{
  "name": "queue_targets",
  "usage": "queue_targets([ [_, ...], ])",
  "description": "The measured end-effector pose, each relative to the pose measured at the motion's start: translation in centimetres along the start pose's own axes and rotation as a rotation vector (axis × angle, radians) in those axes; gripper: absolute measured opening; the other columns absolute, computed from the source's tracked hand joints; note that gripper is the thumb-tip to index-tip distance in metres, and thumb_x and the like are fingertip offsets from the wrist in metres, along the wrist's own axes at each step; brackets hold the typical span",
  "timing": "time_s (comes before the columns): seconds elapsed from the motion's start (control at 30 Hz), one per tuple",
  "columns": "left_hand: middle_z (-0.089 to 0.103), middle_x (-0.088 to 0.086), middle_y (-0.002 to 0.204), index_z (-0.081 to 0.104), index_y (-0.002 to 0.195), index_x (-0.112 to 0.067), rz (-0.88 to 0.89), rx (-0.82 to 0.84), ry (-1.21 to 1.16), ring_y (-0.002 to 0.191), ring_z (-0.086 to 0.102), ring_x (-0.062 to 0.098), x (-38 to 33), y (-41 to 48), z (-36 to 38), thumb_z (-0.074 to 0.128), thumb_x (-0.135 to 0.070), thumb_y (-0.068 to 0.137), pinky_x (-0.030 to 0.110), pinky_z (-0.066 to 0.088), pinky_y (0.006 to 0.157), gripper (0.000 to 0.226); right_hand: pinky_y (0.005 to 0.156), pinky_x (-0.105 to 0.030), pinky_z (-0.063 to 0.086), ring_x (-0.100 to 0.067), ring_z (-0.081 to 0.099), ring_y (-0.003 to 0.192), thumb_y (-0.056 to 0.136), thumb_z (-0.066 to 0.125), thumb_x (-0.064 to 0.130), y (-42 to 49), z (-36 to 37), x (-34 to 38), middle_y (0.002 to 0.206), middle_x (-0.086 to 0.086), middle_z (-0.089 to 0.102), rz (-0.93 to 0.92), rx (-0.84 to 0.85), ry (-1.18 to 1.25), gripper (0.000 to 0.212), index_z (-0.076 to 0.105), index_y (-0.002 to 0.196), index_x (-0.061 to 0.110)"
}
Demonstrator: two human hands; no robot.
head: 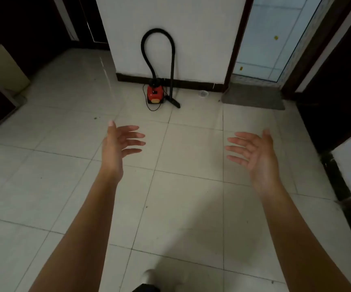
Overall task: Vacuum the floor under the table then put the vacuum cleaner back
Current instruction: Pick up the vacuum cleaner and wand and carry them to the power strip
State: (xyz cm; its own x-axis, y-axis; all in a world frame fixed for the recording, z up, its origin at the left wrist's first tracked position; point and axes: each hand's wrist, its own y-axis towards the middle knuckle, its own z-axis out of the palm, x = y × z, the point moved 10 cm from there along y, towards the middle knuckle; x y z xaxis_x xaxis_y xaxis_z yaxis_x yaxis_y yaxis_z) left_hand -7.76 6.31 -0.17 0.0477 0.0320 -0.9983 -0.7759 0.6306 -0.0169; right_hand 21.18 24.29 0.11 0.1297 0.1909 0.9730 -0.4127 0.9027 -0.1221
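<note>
Tiled floor (187, 197), vacuum cleaner (155, 94) well beyond both empty grips

Pale square-tiled floor (187, 144) with dark grout lines, a few specks of dirt. White wall (202, 34) at the far middle with dark skirting (193, 83). Far right – dark-framed glass door (275, 39), grey mat (253, 95) before it. Dark furniture at left and right edges – dim light.
</note>
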Motion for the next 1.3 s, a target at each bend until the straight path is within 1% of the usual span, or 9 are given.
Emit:
queue_targets([
  [0.1, 0.07, 0.006, 0.085, 0.066, 0.094, -0.014, -0.032, -0.035, -0.005, 0.073, 0.069, 0.02, 0.8, 0.3, -0.4, 0.013, -0.05, 0.1, 0.029, 0.055, 0.063, 0.064, 0.065, -0.029, 0.053, -0.015, 0.07, 0.078, 0.097, 0.019, 0.051, 0.9, 0.0, -0.6, 0.086, -0.001, 0.073, 0.043, 0.002, 0.002, 0.057, 0.064, 0.093, 0.014],
  [0.2, 0.071, 0.005, 0.083, 0.067, 0.093, -0.015, -0.034, -0.033, -0.012, 0.073, 0.069, 0.021, 1.6, 1.7, -0.5, 0.015, -0.053, 0.099, 0.03, 0.053, 0.064, 0.064, 0.066, -0.031, 0.052, -0.015, 0.07, 0.078, 0.097, 0.019, 0.051, 2.6, 0.5, -1.6, 0.085, 0.0, 0.072, 0.076, 0.018, 0.003, 0.058, 0.063, 0.093, 0.015],
  [0.4, 0.071, 0.006, 0.084, 0.067, 0.091, -0.017, -0.029, -0.022, -0.004, 0.074, 0.069, 0.022, 1.9, 6.8, 1.0, 0.015, -0.05, 0.1, 0.03, 0.053, 0.063, 0.063, 0.062, -0.027, 0.053, -0.015, 0.07, 0.077, 0.097, 0.018, 0.052, 8.0, 2.1, -1.9, 0.081, 0.002, 0.073, 0.075, 0.04, -0.013, 0.059, 0.064, 0.092, 0.015],
  [0.57, 0.071, 0.007, 0.086, 0.066, 0.092, -0.016, -0.017, -0.022, 0.01, 0.076, 0.068, 0.022, 1.7, 14.1, 2.8, 0.013, -0.048, 0.101, 0.031, 0.053, 0.065, 0.063, 0.064, -0.029, 0.053, -0.016, 0.071, 0.08, 0.097, 0.018, 0.053, 14.9, 4.3, -1.1, 0.083, 0.003, 0.074, 0.052, 0.022, -0.028, 0.059, 0.064, 0.093, 0.016],
  [0.7, 0.07, 0.008, 0.088, 0.066, 0.094, -0.015, -0.014, -0.008, 0.002, 0.078, 0.068, 0.024, 1.4, 21.4, 4.6, 0.012, -0.046, 0.102, 0.033, 0.053, 0.068, 0.062, 0.061, -0.025, 0.053, -0.014, 0.071, 0.079, 0.098, 0.018, 0.052, 21.4, 6.4, 0.0, 0.087, -0.001, 0.073, 0.038, 0.0, -0.048, 0.059, 0.064, 0.095, 0.015],
  [0.87, 0.07, 0.01, 0.091, 0.065, 0.098, -0.011, -0.033, 0.036, 0.008, 0.082, 0.067, 0.026, 1.6, 29.2, 7.8, 0.013, -0.047, 0.101, 0.035, 0.053, 0.071, 0.063, 0.066, -0.028, 0.052, -0.014, 0.07, 0.081, 0.098, 0.017, 0.05, 28.0, 7.9, 1.1, 0.093, -0.003, 0.071, 0.016, -0.032, -0.073, 0.058, 0.064, 0.096, 0.016],
  [1.0, 0.07, 0.009, 0.091, 0.065, 0.096, -0.013, -0.034, 0.056, 0.007, 0.08, 0.067, 0.025, 1.3, 34.0, 9.9, 0.012, -0.045, 0.102, 0.032, 0.054, 0.07, 0.062, 0.068, -0.031, 0.053, -0.016, 0.07, 0.08, 0.098, 0.017, 0.049, 32.7, 8.1, 1.5, 0.088, 0.0, 0.074, 0.016, -0.059, -0.053, 0.058, 0.065, 0.094, 0.016],
  [1.1, 0.07, 0.01, 0.091, 0.065, 0.096, -0.012, -0.049, 0.049, 0.012, 0.079, 0.067, 0.024, 1.9, 37.6, 11.3, 0.013, -0.046, 0.102, 0.032, 0.054, 0.069, 0.063, 0.066, -0.028, 0.055, -0.015, 0.071, 0.079, 0.098, 0.017, 0.049, 36.7, 8.0, 1.9, 0.085, 0.002, 0.074, 0.01, -0.069, -0.043, 0.058, 0.064, 0.094, 0.016],
  [1.3, 0.069, 0.011, 0.092, 0.065, 0.098, -0.011, -0.031, 0.024, 0.02, 0.081, 0.067, 0.025, 2.0, 45.8, 15.0, 0.013, -0.046, 0.101, 0.031, 0.054, 0.068, 0.063, 0.062, -0.027, 0.055, -0.014, 0.071, 0.076, 0.097, 0.02, 0.052, 46.7, 8.0, 2.7, 0.082, 0.002, 0.074, 0.016, -0.071, -0.023, 0.058, 0.065, 0.093, 0.015],
])
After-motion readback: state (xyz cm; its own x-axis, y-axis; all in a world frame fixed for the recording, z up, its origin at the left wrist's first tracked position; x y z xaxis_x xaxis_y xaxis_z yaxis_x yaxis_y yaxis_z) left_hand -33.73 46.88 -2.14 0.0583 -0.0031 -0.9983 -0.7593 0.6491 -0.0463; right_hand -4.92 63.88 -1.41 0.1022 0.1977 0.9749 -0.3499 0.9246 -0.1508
